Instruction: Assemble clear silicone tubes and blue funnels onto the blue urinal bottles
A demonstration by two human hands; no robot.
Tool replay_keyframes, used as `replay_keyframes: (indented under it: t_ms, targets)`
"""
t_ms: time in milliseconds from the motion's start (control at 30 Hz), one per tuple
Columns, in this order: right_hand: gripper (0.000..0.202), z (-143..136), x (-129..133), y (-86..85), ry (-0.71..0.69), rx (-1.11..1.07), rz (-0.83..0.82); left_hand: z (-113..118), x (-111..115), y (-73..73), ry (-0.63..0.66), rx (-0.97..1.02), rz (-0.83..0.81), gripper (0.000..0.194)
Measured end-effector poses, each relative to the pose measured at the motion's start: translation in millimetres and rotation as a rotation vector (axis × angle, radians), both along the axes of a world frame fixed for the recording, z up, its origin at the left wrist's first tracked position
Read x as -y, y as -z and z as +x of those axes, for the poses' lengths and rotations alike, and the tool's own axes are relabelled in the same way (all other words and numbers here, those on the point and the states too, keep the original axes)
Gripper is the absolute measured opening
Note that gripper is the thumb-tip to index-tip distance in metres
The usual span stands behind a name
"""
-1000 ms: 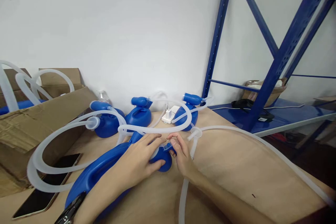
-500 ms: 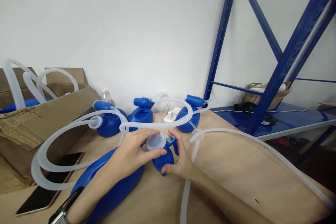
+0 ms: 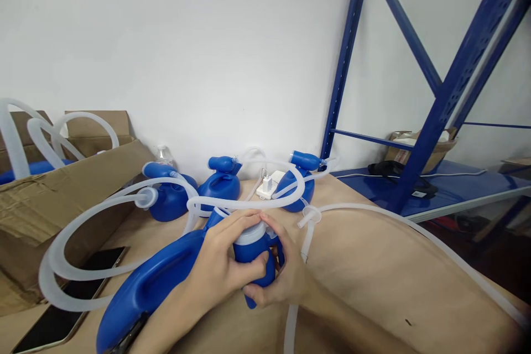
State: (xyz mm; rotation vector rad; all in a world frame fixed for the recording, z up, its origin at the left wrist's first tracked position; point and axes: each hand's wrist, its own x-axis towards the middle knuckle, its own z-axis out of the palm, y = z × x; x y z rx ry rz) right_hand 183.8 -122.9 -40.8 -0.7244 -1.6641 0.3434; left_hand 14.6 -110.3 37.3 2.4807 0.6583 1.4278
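Both hands hold a small blue cup-like part [image 3: 254, 257] with a translucent white cap [image 3: 251, 233] on its top. My left hand [image 3: 224, 257] grips it from the left, thumb across its front and fingers over the cap. From the right, my right hand [image 3: 288, 265] wraps round it, fingertips at the cap's edge and thumb low on the blue body. A large blue bottle with a handle [image 3: 155, 282] lies under and beside my left forearm. Behind the hands runs a translucent hose [image 3: 249, 203].
Blue bottles with hoses [image 3: 170, 199] stand along the wall. An open cardboard box [image 3: 78, 188] and a black phone [image 3: 62, 310] are at the left. A white charger [image 3: 267, 183] sits behind. More hose [image 3: 373, 207] crosses the right side, near a blue metal shelf [image 3: 468, 182].
The blue part is now more upright, its cap facing up under my fingers. Both hands have closed in around it. More of the large bottle shows, and the view has shifted slightly.
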Motion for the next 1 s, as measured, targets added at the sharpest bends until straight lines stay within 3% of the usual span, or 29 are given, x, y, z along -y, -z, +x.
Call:
replay_keyframes:
  t_ms: [133,267,433,600,733,800,933,1000]
  targets:
    - [0.107,1.0,3.4,-3.5,-0.046,0.014,0.004,-0.7,3.9,-3.8,-0.009,0.02,0.046,0.035]
    - [0.111,2.9,0.0,-0.5,-0.113,0.003,-0.138,-2.9,-0.9,2.7,-0.033,-0.004,0.053,0.034]
    - [0.116,5.2,-13.4,10.0,-0.173,-0.057,-0.209,-4.7,-9.4,7.1,-0.026,-0.119,-0.044,0.043]
    - [0.116,18.5,-24.7,20.4,-0.134,-0.003,-0.248,-22.9,-14.4,-17.2,-0.118,-0.393,-0.128,0.058]
    - [0.097,33.6,-30.7,12.5,-0.028,0.269,-0.323,-53.1,-18.4,-46.7,-0.243,-0.512,-0.16,0.04]
    - [0.082,38.2,-35.9,7.4,0.025,0.336,-0.353,-67.9,-21.3,-54.5,-0.328,-0.584,-0.2,0.038]
    - [0.042,43.7,-49.6,7.8,0.17,0.34,-0.508,-86.2,-30.0,-47.8,-0.467,-0.856,-0.345,0.042]
    - [0.041,47.0,-55.2,11.1,0.208,0.342,-0.582,-88.5,-35.7,-38.9,-0.478,-0.976,-0.419,0.051]
